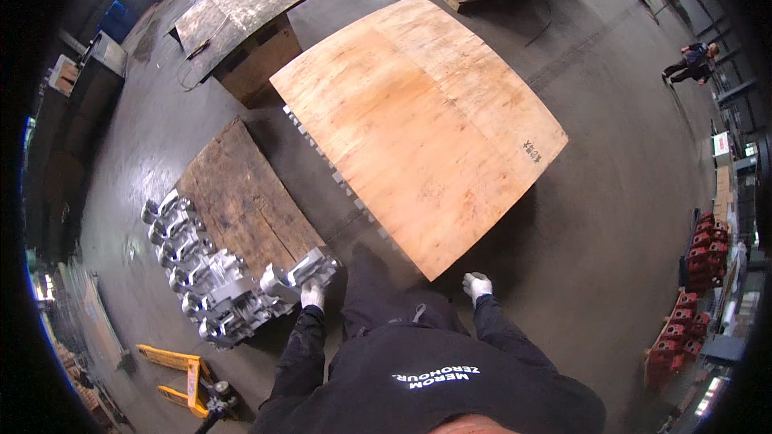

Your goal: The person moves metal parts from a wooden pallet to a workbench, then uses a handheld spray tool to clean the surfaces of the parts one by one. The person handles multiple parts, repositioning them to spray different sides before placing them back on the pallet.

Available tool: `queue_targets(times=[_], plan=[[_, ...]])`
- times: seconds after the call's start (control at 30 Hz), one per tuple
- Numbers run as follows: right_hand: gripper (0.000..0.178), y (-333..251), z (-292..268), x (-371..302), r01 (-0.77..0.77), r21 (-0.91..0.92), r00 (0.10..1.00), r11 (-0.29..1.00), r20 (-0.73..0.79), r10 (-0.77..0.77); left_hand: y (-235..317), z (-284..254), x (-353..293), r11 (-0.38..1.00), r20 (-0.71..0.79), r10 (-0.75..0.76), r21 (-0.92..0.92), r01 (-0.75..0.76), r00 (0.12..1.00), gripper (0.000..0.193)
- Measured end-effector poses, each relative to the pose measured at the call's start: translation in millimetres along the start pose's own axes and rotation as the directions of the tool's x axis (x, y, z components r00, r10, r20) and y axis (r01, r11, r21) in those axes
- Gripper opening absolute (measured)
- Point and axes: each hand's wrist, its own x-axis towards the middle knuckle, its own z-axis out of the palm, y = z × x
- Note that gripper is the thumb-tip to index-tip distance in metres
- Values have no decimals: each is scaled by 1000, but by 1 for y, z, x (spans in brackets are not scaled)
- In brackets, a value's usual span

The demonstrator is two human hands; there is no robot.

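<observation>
Silver casting (312, 268), long axis crosswise, lies just ahead of my left fingers (310, 287), grip unclear; right fingers (470, 280) loose, empty.

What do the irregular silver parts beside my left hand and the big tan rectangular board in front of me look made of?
Irregular silver metal parts: probably bare cast aluminium, from their bright grey sheen. Big tan rectangular wooden board: likely unpainted plywood, given its flat sheet form and visible grain.
</observation>
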Motion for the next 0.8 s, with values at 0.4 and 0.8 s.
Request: queue_targets(times=[0.4,0.8], plan=[[27,-24,90,-12,-154,-64,987,986,-57,151,168,0,101,745,142,181,626,-230,973,50],[24,-197,287,-21,241,-176,898,954,414,-150,209,-64,113,835,-54,36,550,-1,998,46]])
